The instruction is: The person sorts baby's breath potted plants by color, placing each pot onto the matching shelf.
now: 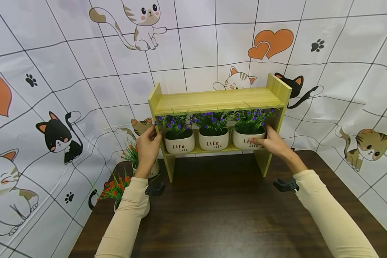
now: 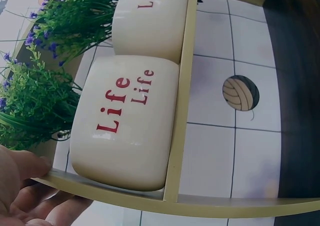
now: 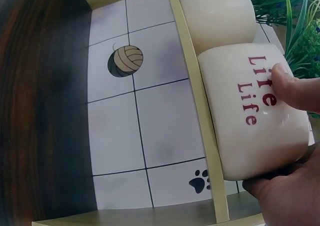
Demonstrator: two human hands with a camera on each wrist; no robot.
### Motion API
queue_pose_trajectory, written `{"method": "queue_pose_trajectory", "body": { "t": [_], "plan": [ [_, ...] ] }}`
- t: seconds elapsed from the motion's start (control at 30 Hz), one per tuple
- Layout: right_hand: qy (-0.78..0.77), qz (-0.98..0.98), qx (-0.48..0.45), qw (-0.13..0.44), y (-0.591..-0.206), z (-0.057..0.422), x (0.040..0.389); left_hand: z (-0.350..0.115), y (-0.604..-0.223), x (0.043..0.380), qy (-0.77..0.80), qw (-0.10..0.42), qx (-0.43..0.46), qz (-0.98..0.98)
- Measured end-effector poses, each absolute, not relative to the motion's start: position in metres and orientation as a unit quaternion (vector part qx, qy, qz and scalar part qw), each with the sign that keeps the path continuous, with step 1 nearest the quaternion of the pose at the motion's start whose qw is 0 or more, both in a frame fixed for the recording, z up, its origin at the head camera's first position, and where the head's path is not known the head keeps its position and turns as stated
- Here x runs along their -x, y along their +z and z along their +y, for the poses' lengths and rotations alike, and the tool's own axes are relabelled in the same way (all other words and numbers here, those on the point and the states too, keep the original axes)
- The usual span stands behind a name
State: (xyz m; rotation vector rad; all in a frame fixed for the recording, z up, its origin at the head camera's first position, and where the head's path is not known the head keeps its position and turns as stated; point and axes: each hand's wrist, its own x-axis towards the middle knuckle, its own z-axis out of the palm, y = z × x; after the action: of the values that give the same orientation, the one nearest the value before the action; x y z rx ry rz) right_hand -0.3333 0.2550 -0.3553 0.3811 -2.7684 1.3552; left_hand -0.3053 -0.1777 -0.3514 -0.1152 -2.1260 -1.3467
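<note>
Pot by the left hand (image 1: 147,146): the white pot (image 1: 179,142) just right of its fingers reads "Life" in large red letters with a smaller "Life" below it; the left wrist view shows the same two words.
Middle pot: the pot (image 1: 213,140) between the two hands bears the same red "Life" and smaller "Life".
Pot under the right hand (image 1: 271,142): the pot (image 1: 247,140) it grips reads "Life Life" too; from the head view the thumb covers part of the words, and the right wrist view shows them whole.
</note>
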Motion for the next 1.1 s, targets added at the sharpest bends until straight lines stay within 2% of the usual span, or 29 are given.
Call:
{"method": "queue_pose_trajectory", "body": {
  "t": [0.27, 0.53, 0.8, 0.93, 1.1],
  "plan": [
    [0.488, -0.859, -0.147, 0.041, -0.358, 0.254, 0.335, -0.177, -0.351, 0.305, -0.511, 0.303, 0.043, -0.803],
    [0.470, -0.872, -0.127, 0.045, -0.360, 0.255, 0.335, -0.178, -0.351, 0.304, -0.509, 0.303, 0.040, -0.805],
    [0.466, -0.873, -0.124, 0.077, -0.357, 0.253, 0.325, -0.178, -0.352, 0.306, -0.508, 0.300, 0.036, -0.807],
    [0.433, -0.887, -0.114, 0.114, -0.353, 0.252, 0.312, -0.178, -0.352, 0.306, -0.506, 0.303, 0.036, -0.807],
    [0.412, -0.880, -0.109, 0.211, -0.351, 0.251, 0.296, -0.178, -0.351, 0.306, -0.507, 0.299, 0.035, -0.807]
  ]
}}
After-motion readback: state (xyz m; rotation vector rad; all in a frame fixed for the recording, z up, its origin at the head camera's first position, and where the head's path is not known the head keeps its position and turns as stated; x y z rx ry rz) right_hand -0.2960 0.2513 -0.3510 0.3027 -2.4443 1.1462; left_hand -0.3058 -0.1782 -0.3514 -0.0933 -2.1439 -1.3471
